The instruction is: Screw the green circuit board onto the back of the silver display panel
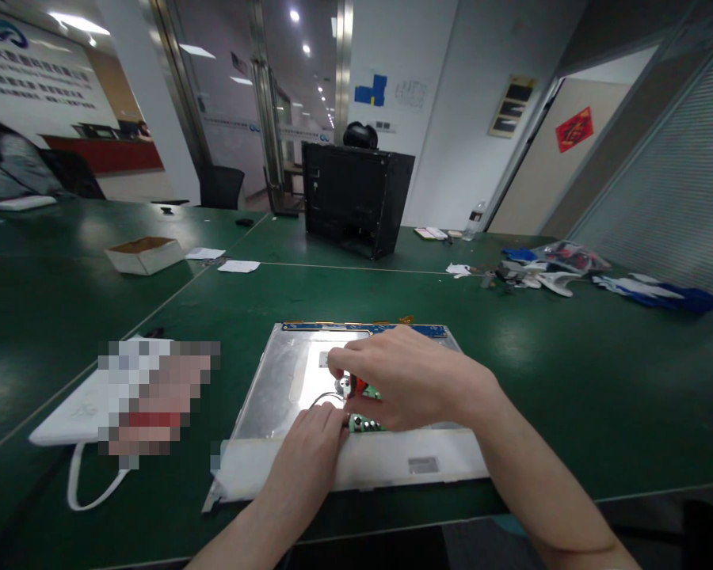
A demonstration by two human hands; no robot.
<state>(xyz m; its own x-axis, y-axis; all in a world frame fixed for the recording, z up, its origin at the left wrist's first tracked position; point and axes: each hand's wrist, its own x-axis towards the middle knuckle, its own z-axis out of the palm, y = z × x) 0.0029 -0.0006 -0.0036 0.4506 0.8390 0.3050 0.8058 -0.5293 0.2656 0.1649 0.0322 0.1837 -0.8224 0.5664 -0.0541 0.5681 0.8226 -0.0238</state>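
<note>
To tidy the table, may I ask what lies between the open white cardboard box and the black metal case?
The head view shows two white paper sheets and, farther back, a small black object.

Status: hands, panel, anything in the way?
Right hand around small red-and-black object, partly hidden. Left hand beside green circuit board. Flat rectangular silver metal panel lying on green table. Right hand blocking view of some board.

Ceiling lights (78, 23) bright, upper left | metal panel (276, 388) — white glare | edges wide-angle stretched | pixelation at left
</note>
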